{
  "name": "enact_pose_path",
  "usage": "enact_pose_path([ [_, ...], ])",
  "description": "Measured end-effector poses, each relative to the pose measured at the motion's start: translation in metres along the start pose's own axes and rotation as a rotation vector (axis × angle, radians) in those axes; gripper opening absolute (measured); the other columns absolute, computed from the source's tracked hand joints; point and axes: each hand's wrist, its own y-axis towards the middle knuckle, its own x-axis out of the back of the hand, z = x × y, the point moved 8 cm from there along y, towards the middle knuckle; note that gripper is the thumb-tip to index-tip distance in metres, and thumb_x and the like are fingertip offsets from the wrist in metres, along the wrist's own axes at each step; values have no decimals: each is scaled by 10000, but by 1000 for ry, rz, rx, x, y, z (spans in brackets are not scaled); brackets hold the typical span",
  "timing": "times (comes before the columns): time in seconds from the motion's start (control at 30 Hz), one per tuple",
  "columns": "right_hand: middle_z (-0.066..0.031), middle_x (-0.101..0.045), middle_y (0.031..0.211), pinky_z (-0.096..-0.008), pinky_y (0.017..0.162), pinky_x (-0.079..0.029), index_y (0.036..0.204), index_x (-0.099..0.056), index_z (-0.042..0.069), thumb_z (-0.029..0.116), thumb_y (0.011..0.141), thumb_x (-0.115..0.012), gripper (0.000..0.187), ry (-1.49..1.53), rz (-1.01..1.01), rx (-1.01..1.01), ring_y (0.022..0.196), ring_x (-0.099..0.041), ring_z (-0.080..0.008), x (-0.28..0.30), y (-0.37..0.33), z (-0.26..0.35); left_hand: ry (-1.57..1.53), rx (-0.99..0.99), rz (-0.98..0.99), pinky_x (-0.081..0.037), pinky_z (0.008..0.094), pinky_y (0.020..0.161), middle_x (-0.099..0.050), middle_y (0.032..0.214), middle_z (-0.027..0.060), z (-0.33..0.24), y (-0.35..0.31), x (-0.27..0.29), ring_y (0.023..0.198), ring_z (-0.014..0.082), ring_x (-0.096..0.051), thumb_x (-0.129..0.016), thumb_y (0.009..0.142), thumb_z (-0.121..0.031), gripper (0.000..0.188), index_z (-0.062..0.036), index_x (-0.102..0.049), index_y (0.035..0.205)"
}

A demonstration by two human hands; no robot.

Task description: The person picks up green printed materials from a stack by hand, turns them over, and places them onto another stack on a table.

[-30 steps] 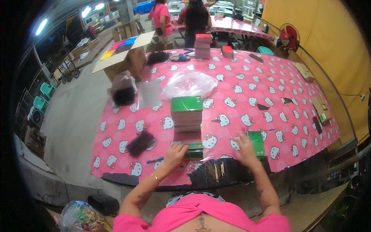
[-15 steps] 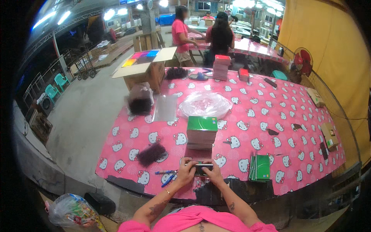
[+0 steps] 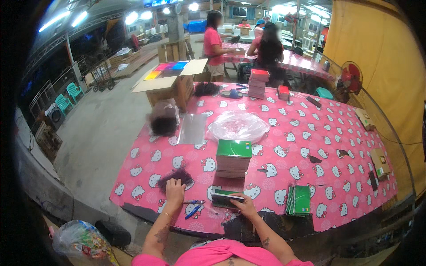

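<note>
Right hand point(image 3: 241, 204) clamped on green notebook point(image 3: 224, 199), dark wiry pile point(image 3: 181, 174) under left hand point(image 3: 175, 189), grip unclear; best brace notebook, pinch lightly.

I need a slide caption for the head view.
Left hand at a dark bristly pile, right hand holding a green pad over a pink table.

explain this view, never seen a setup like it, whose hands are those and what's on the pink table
There's no machine: these are a person's own bare hands. A wide fisheye camera worn on their head looks down, so straight edges bend. The left hand is at a dark bristly heap, seemingly touching it. The right hand holds a green-covered booklet. Around them on the pink tabletop lie a stack of green booklets, some green spiral notebooks, pens and a pale plastic bag.
</note>
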Motion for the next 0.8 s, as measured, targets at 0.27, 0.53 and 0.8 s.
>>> enact_pose_path([
  [0.27,-31,-711,1049,-264,833,-507,1166,-702,35,64,903,-730,265,29,-26,5,949,-623,-100,4,0,-6,11,-127,-70,-484,445,755,-596,939,110,-25,2,16,852,301,-588,-642,906,-161,218,-74,-615,1104],
  [0.53,-30,-712,1048,-283,889,-493,1151,-702,31,58,897,-728,257,-44,-66,11,979,-621,-111,4,1,-12,-461,-65,21,-497,423,719,-621,877,138,-76,-8,40,831,298,-621,-633,939,-183,270,-54,-639,1176],
  [0.8,-23,-705,1025,-268,861,-487,1132,-705,21,37,886,-729,247,-32,-74,21,952,-617,-106,6,1,-6,-797,68,117,-491,376,606,-657,808,127,-96,-30,27,664,249,-629,-700,904,-193,221,-74,-745,1085],
])
